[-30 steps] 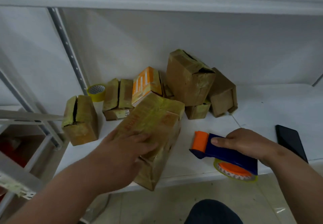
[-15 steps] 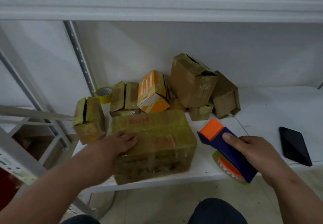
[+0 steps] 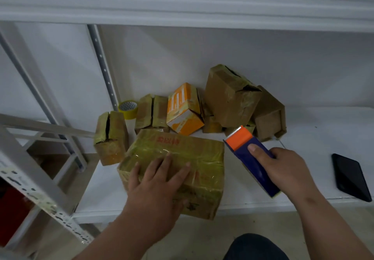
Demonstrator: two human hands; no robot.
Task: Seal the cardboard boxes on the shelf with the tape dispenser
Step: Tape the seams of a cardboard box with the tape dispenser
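Tape dispenser (image 3: 251, 159) nearer taped box (image 3: 178, 166)

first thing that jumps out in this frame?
The left hand pressing flat on the big tape-wrapped box at the shelf's front edge, and the right hand holding the blue-and-orange tape dispenser just right of it. Behind them, a jumble of smaller boxes sits against the back wall.

Bare shelf (image 3: 315, 130) between box pile (image 3: 232, 101) and phone (image 3: 351, 176).
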